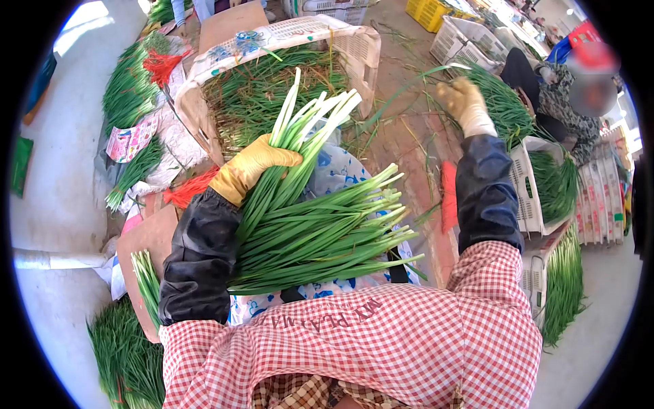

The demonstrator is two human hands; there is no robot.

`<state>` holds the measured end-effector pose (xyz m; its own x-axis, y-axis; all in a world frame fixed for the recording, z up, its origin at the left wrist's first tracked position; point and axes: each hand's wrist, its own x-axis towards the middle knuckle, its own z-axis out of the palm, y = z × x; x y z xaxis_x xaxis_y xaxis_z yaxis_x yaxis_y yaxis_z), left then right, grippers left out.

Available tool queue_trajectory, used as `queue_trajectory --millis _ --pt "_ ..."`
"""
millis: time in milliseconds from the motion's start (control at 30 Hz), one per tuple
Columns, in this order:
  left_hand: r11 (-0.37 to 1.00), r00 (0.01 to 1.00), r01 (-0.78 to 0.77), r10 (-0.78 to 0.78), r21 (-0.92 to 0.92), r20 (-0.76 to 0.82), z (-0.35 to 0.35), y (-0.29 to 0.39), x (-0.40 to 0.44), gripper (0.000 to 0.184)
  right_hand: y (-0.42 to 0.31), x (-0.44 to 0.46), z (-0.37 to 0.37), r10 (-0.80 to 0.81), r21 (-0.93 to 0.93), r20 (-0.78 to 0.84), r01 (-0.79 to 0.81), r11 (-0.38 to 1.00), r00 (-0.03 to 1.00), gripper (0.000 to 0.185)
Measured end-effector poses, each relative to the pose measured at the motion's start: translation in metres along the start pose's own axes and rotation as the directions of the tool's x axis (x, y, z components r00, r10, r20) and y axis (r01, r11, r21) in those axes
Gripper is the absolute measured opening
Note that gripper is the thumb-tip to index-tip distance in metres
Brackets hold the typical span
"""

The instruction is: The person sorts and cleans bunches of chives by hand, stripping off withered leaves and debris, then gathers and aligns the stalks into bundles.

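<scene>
My left hand [248,167], in a yellow glove, is closed around a bunch of garlic chives [315,126], white stem ends pointing up and away. More garlic chives [327,228] lie across my lap on a blue-and-white patterned cloth [340,167], stems toward the right. My right hand [466,105], gloved too, is raised out to the right with its fingers apart and loosely bent. Just beyond its fingertips a single long chive stalk [402,92] shows, its white end up; it appears apart from the glove.
Ahead stands a pale plastic crate [197,68] holding loose leaves and trimmings. Chive piles [129,88] lie at left, with red ties [162,66] nearby. To the right are a crate of chives [531,198] and a person in camouflage [565,95].
</scene>
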<state>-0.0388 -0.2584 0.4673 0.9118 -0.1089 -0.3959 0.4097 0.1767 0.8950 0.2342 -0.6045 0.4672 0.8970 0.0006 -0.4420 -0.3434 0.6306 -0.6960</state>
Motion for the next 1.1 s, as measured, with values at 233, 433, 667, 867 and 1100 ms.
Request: queue_trajectory --millis 233,433,667,867,1100 --pt "1.0 0.999 0.006 -0.008 0.028 0.048 -0.015 0.005 0.008 0.031 0.104 -0.069 0.033 0.691 -0.907 0.397 0.141 0.398 0.604 0.05" --pt "0.998 0.999 -0.03 0.028 0.061 0.038 0.0 0.006 0.022 0.03 0.162 -0.051 0.043 0.588 -0.734 0.512 -0.036 0.678 0.626 0.035" --pt "0.917 0.939 -0.286 0.326 0.278 -0.111 0.02 -0.026 0.038 0.035 0.151 -0.089 0.076 0.511 -0.639 0.646 0.035 0.769 0.568 0.033" --pt "0.988 0.995 0.023 -0.008 0.153 -0.101 -0.002 -0.039 0.035 0.03 0.127 -0.087 0.065 0.68 -0.803 0.59 0.408 0.435 0.436 0.045" --pt "0.999 0.996 0.025 -0.022 0.037 -0.085 -0.018 -0.032 0.025 0.033 0.103 -0.12 -0.005 0.766 -0.438 0.515 0.886 -0.151 0.385 0.029"
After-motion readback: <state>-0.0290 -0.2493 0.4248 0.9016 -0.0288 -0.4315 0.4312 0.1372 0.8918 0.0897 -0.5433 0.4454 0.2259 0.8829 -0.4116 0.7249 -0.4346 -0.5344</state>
